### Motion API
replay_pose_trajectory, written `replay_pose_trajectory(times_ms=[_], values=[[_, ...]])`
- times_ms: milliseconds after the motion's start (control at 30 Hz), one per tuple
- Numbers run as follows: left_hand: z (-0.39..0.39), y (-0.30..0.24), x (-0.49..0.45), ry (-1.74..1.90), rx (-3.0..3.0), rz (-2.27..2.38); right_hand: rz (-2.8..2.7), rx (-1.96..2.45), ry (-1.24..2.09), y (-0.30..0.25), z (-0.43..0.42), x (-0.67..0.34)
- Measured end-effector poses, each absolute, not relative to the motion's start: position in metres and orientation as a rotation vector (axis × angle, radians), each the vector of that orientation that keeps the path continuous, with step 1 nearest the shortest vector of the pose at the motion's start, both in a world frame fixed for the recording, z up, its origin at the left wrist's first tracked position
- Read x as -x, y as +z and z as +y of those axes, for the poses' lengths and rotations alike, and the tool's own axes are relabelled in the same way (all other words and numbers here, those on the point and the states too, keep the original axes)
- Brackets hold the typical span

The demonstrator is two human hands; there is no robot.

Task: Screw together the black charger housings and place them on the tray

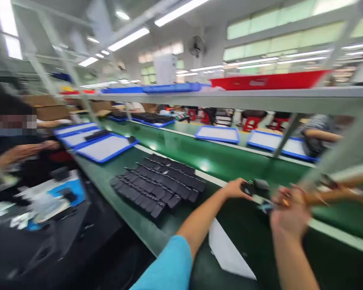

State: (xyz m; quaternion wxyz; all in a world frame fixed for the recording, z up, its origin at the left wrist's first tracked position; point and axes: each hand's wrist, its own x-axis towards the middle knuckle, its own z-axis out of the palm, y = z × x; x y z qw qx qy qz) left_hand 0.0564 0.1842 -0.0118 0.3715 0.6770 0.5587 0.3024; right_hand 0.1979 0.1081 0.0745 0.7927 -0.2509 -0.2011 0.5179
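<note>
My left hand [235,188] reaches forward over the green bench and pinches a small black part [247,187]. Just beyond its fingers is a dark, blocky piece [261,185], smeared by motion. To the right, my right hand [291,211] is raised with its fingers curled; what they hold is too blurred to name. A pale, bluish bit [266,207] shows by its fingertips. Behind that hand a long orange-brown shape [335,194] stretches right, its kind unclear. Left of my left arm, rows of black blocks [157,183] lie packed together on the bench.
A white sheet [230,253] lies below my hands. Blue-rimmed trays [107,148] stand farther left, more trays [217,134] across the green belt [175,141]. A shelf [230,96] with a red bin [269,81] runs overhead, its post at right. A co-worker's hands [26,152] are at left.
</note>
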Motion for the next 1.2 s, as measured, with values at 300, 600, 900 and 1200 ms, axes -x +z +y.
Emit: replay_pose_trajectory(times_ms=[300, 600, 900, 1200], values=[[0.165, -0.030, -0.056, 0.655, -1.820, 1.136, -0.607, 0.634, 0.845, 0.062, 0.120, -0.213], [0.224, -0.023, -0.044, 0.803, -1.846, 1.497, -0.653, 0.631, 0.891, 0.062, 0.115, -0.205], [0.246, -0.020, -0.044, 0.738, -1.932, 1.769, -0.664, 0.589, 0.952, 0.067, 0.106, -0.199], [0.171, -0.002, -0.037, 0.617, -2.197, 1.411, -0.654, 0.590, 0.957, 0.067, 0.109, -0.198]])
